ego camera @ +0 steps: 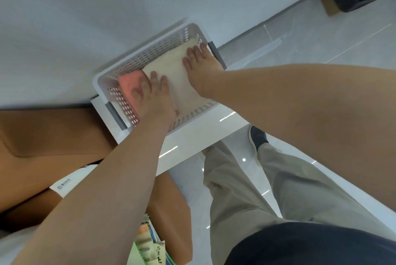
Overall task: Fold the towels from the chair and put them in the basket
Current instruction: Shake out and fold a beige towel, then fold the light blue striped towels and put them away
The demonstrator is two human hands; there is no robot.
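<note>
My left hand [154, 97] and right hand [200, 63] press the cream towel [171, 67] with straight, slightly spread fingers, probably to seat it level in the basket [150, 50] beside 1 pink towel [128, 82] at its left end

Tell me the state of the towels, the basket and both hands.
cream towel: folded, flat in the basket.
pink towel: folded, in the basket beside it.
basket: upright, holds both towels.
left hand: flat, pressing where the towels meet.
right hand: flat, pressing the cream towel.
</note>
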